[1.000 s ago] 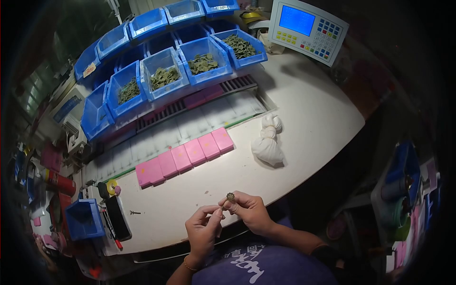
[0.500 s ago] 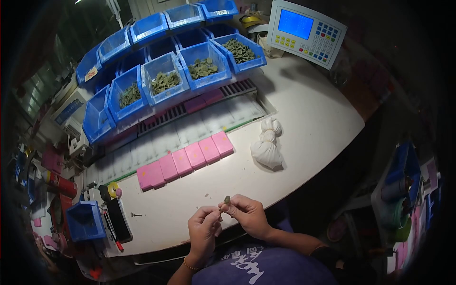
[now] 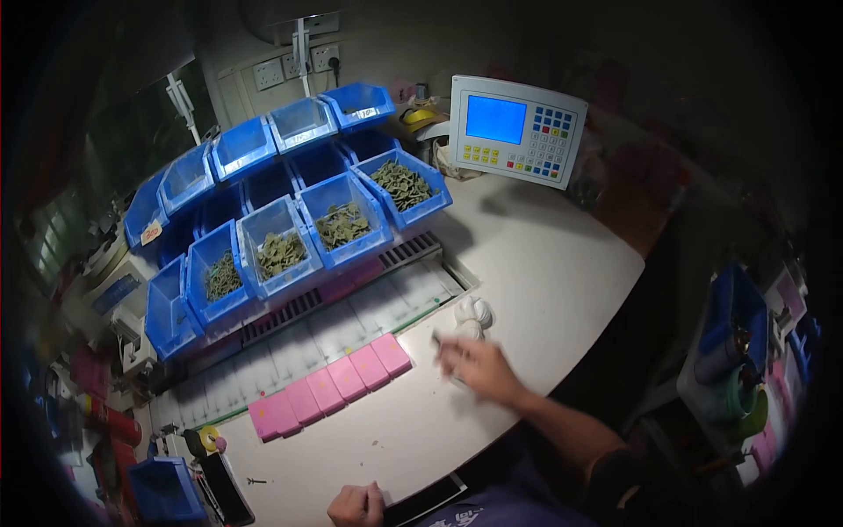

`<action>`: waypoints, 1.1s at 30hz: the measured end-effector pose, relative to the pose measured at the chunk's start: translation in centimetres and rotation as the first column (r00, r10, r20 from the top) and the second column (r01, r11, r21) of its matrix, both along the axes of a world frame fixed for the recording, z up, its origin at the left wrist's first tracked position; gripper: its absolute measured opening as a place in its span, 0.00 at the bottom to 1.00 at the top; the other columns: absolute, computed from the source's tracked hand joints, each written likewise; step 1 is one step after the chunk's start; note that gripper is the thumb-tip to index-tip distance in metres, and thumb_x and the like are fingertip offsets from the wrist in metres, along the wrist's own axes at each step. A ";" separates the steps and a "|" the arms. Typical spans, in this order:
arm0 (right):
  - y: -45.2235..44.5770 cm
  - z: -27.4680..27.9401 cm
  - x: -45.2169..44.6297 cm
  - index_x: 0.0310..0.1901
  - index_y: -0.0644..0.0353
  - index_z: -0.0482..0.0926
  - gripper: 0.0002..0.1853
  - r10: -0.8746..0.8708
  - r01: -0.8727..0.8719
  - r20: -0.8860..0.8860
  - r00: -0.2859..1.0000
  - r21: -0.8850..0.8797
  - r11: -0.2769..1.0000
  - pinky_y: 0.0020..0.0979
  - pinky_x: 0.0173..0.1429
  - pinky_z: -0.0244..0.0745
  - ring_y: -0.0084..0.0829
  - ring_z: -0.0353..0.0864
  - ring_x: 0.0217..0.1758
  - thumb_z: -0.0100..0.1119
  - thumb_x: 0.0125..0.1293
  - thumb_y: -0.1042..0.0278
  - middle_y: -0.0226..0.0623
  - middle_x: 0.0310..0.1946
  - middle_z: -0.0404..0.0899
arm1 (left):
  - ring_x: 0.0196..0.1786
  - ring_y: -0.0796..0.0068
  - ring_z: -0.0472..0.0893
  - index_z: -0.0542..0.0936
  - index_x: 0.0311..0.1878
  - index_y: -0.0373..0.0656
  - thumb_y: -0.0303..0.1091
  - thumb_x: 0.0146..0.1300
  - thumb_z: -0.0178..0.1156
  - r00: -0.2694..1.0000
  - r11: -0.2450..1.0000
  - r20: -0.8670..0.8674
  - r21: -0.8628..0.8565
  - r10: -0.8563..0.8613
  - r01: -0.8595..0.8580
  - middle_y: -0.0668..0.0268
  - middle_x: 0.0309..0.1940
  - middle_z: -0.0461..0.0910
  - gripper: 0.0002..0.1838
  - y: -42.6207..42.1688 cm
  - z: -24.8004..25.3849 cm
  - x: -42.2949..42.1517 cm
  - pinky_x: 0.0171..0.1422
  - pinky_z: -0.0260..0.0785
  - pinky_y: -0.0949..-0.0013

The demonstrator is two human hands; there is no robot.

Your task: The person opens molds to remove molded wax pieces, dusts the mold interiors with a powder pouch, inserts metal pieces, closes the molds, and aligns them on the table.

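My right hand (image 3: 479, 369), smeared by motion, is raised over the right part of the table. A small dark green piece (image 3: 436, 337) is pinched at its fingertips; its exact kind does not show. Behind that hand is a tied white cloth bag (image 3: 474, 314), its lower part hidden. My left hand (image 3: 356, 506) is curled closed at the near table edge, and whatever it may hold is hidden. A row of pink blocks (image 3: 327, 387) lies left of my right hand. Beyond it, tilted blue bins (image 3: 421, 211) hold grey-green pieces (image 3: 401, 184).
A control panel (image 3: 518, 132) with a blue screen stands at the back right. On the left are a phone (image 3: 225, 492), an empty-looking blue bin (image 3: 165, 489) and a small dark forked bit (image 3: 256, 481). The table's curved right edge (image 3: 606, 303) drops into shadow.
My hands have parted. The right has moved forward and right with the small green piece; the left stays near the table edge, lower in view. The head view has shifted.
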State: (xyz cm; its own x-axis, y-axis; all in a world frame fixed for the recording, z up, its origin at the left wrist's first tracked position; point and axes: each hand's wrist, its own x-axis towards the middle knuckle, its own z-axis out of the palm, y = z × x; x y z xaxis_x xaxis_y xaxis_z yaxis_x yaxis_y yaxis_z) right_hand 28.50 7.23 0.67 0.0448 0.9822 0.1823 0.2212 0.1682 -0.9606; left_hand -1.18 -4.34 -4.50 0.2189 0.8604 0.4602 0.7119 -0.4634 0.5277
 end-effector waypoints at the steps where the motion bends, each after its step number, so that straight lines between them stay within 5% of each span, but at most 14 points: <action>1: 2.6 1.4 0.9 0.52 0.67 0.76 0.12 -0.138 0.125 0.084 0.987 0.146 0.981 0.25 0.39 0.76 0.22 0.81 0.33 0.51 0.72 0.73 0.36 0.34 0.82 | 0.20 0.56 0.73 0.78 0.28 0.39 0.25 0.61 0.62 1.000 1.000 -0.002 0.003 -0.006 0.006 0.56 0.19 0.74 0.06 0.2 -0.2 0.3 0.26 0.64 0.58; 5: 15.7 5.3 5.9 0.46 0.67 0.72 0.08 -0.225 0.213 0.025 0.974 0.238 0.948 0.33 0.39 0.79 0.30 0.84 0.31 0.51 0.66 0.76 0.42 0.28 0.83 | 0.23 0.54 0.75 0.79 0.29 0.41 0.25 0.57 0.64 0.999 0.999 -0.042 -0.001 0.033 -0.033 0.55 0.21 0.75 0.03 0.3 -1.4 0.8 0.27 0.66 0.56; 8: 24.0 7.8 7.7 0.49 0.66 0.71 0.12 -0.398 0.227 0.303 0.866 0.472 0.852 0.31 0.36 0.77 0.30 0.82 0.28 0.56 0.67 0.73 0.41 0.28 0.83 | 0.22 0.54 0.74 0.79 0.28 0.42 0.25 0.53 0.65 0.998 0.999 -0.056 0.038 0.034 -0.032 0.56 0.21 0.74 0.04 0.4 -1.4 0.7 0.26 0.66 0.57; 12: 22.1 11.1 3.9 0.42 0.65 0.75 0.10 -0.555 0.256 0.353 0.753 0.619 0.742 0.35 0.34 0.75 0.37 0.81 0.26 0.60 0.67 0.67 0.41 0.25 0.81 | 0.21 0.56 0.73 0.78 0.27 0.43 0.25 0.52 0.66 0.997 0.997 -0.063 0.063 0.041 -0.037 0.58 0.20 0.74 0.05 0.6 -1.4 0.5 0.25 0.65 0.57; 15: 12.9 6.9 -1.4 0.35 0.59 0.81 0.01 -0.263 -0.133 0.349 0.899 0.791 0.597 0.34 0.36 0.75 0.34 0.80 0.29 0.64 0.63 0.75 0.39 0.30 0.82 | 0.20 0.58 0.73 0.78 0.25 0.44 0.25 0.51 0.66 1.000 1.000 -0.022 0.028 0.013 -0.013 0.60 0.19 0.73 0.06 0.3 -2.0 0.3 0.24 0.64 0.58; 17: 5.0 3.2 -3.5 0.35 0.59 0.81 0.04 0.164 -0.461 0.665 0.728 0.299 0.835 0.37 0.43 0.77 0.39 0.82 0.36 0.66 0.59 0.71 0.37 0.30 0.82 | 0.18 0.58 0.71 0.76 0.22 0.46 0.26 0.51 0.67 0.990 0.982 -0.098 0.150 -0.102 0.116 0.61 0.17 0.70 0.09 0.4 -1.9 0.0 0.23 0.62 0.57; 18: 3.3 1.3 -3.9 0.50 0.58 0.80 0.16 0.333 -0.521 0.643 0.690 0.122 0.844 0.40 0.55 0.75 0.44 0.80 0.50 0.65 0.59 0.72 0.41 0.42 0.82 | 0.20 0.58 0.75 0.81 0.26 0.42 0.28 0.55 0.66 0.983 0.989 -0.128 0.046 -0.135 0.142 0.58 0.20 0.76 0.05 0.0 -1.8 -0.5 0.25 0.67 0.60; 21: 4.2 -0.2 -3.0 0.66 0.59 0.69 0.32 0.110 -0.336 0.652 0.750 0.232 0.913 0.42 0.69 0.65 0.49 0.69 0.65 0.65 0.58 0.71 0.48 0.58 0.74 | 0.14 0.71 0.71 0.77 0.18 0.40 0.25 0.58 0.66 0.972 0.973 -0.051 -0.039 -0.231 0.229 0.64 0.15 0.74 0.14 1.0 -1.2 -0.8 0.20 0.59 0.71; 22: 5.2 -0.1 -2.6 0.73 0.61 0.59 0.44 0.217 -0.361 0.675 0.705 0.078 0.929 0.43 0.76 0.54 0.52 0.57 0.73 0.69 0.54 0.67 0.53 0.67 0.63 | 0.13 0.62 0.67 0.70 0.11 0.44 0.26 0.56 0.67 0.976 0.976 0.005 -0.024 -0.218 0.218 0.62 0.11 0.68 0.20 1.2 -0.3 -0.3 0.19 0.56 0.67; 24: 8.3 -2.7 -2.3 0.71 0.62 0.60 0.44 0.257 -0.385 0.676 0.691 0.043 0.922 0.43 0.75 0.56 0.51 0.59 0.71 0.70 0.53 0.64 0.53 0.65 0.65 | 0.12 0.65 0.66 0.72 0.12 0.43 0.26 0.56 0.66 0.958 0.964 0.200 -0.126 -0.205 0.232 0.63 0.11 0.70 0.19 1.2 -1.1 -0.3 0.19 0.56 0.67; 27: 8.9 -2.2 -2.3 0.67 0.66 0.64 0.44 0.335 -0.458 0.709 0.621 -0.018 0.889 0.43 0.71 0.61 0.50 0.64 0.66 0.72 0.50 0.59 0.53 0.59 0.68 | 0.15 0.76 0.64 0.81 0.23 0.38 0.31 0.64 0.61 0.848 0.844 0.529 -0.460 0.010 0.277 0.63 0.20 0.79 0.13 1.4 0.0 -0.6 0.22 0.57 0.71; 29: 5.9 -1.3 -2.4 0.66 0.67 0.65 0.43 0.202 -0.366 0.700 0.684 0.091 0.926 0.42 0.69 0.63 0.50 0.67 0.62 0.73 0.51 0.58 0.52 0.56 0.70 | 0.24 0.81 0.67 0.81 0.46 0.32 0.39 0.72 0.53 0.265 0.482 0.784 -0.570 0.561 0.665 0.59 0.37 0.83 0.17 2.2 1.7 -0.4 0.29 0.61 0.74; 30: 3.8 -0.3 -2.5 0.66 0.69 0.65 0.46 0.259 -0.409 0.628 0.734 0.104 0.907 0.40 0.69 0.63 0.47 0.69 0.62 0.75 0.48 0.56 0.51 0.57 0.71 | 0.32 0.77 0.71 0.73 0.61 0.32 0.47 0.75 0.45 0.281 0.406 0.803 -0.526 0.526 0.747 0.55 0.49 0.79 0.26 2.5 1.2 -0.5 0.35 0.62 0.75; 33: -3.4 0.7 -5.2 0.68 0.65 0.64 0.42 0.565 -0.609 0.262 0.783 0.131 0.783 0.38 0.69 0.65 0.41 0.70 0.64 0.75 0.54 0.68 0.47 0.59 0.70 | 0.40 0.74 0.76 0.69 0.64 0.33 0.51 0.75 0.48 0.138 0.386 0.867 -0.349 0.479 0.854 0.56 0.52 0.78 0.29 2.7 -0.4 1.3 0.41 0.69 0.74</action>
